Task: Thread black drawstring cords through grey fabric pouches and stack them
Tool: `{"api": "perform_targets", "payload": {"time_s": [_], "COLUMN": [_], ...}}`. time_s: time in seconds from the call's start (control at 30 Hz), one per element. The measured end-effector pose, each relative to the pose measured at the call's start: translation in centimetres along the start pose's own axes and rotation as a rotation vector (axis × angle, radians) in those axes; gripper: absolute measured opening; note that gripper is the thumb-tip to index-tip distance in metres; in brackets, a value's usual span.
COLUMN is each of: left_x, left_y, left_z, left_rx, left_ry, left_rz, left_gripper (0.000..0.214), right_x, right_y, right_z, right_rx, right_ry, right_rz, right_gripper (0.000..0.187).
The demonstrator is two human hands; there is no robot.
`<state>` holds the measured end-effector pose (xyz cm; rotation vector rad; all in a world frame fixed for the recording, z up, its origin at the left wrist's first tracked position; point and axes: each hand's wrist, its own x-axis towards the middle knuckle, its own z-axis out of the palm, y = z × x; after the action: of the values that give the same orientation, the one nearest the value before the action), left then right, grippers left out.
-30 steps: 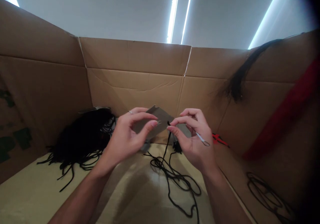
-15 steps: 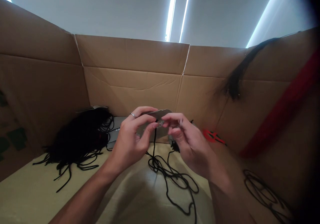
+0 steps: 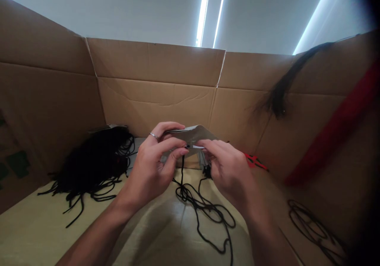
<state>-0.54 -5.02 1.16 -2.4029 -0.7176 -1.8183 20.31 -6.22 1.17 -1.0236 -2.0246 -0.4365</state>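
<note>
My left hand (image 3: 154,159), a ring on one finger, pinches the edge of a small grey card (image 3: 192,133) held up in the middle of the view. My right hand (image 3: 227,167) meets it fingertip to fingertip, closed on a thin metal tool at the card's edge. A black cord (image 3: 204,208) hangs down from where the fingers meet and lies in loose loops on the box floor below.
Brown cardboard walls (image 3: 154,84) surround the work area. A heap of black cords (image 3: 95,163) lies at the left. A small red item (image 3: 253,161) sits behind my right hand. More black cord (image 3: 314,226) coils at the right, under a red strip (image 3: 335,131).
My hands have come together; the right hand moved left to the card's edge. The cord end, held apart before, now sits at the card between the fingertips.
</note>
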Motion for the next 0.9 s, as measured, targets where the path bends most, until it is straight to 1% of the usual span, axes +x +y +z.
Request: {"api": "perform_targets", "payload": {"time_s": [0.13,0.27,0.47,0.5,0.57,0.63,0.7,0.77,0.9], "left_x": [0.1,0.2,0.1,0.1,0.1,0.1,0.2,0.2,0.2], "left_y": [0.2,0.2,-0.1,-0.1,-0.1,-0.1,-0.1,0.0,0.0], "left_z": [-0.2,-0.4,-0.3,-0.3,-0.3,-0.3,-0.4,-0.4,-0.4], "left_rx": [-0.017,-0.022,-0.050,-0.048,-0.037,-0.027,-0.037,-0.056,-0.092], "left_ry": [0.014,0.016,-0.045,-0.048,-0.049,-0.063,-0.101,-0.143,-0.169], "left_rz": [-0.001,-0.011,-0.019,-0.016,-0.018,-0.028,-0.033,-0.034,-0.049], "left_gripper": [0.011,0.012,0.012,0.013,0.014,0.015,0.016,0.018,0.019], "right_x": [0.1,0.0,-0.2,-0.2,-0.1,-0.1,-0.1,-0.2,-0.4], "right_y": [0.0,0.2,0.5,0.5,0.2,-0.2,-0.6,-0.9,-0.9], "right_z": [0.0,0.5,0.9,0.8,0.6,0.5,0.5,0.6,1.0], "right_rx": [0.058,0.092,0.164,0.188,0.241,0.288,0.321,0.342,0.353], "right_ry": [-0.066,-0.088,-0.186,-0.176,-0.094,0.039,0.119,0.133,0.158], "right_rz": [0.007,-0.006,-0.057,-0.071,-0.106,-0.152,-0.207,-0.252,-0.264], "right_gripper": [0.033,0.033,0.028,0.027,0.027,0.034,0.044,0.046,0.036]}}
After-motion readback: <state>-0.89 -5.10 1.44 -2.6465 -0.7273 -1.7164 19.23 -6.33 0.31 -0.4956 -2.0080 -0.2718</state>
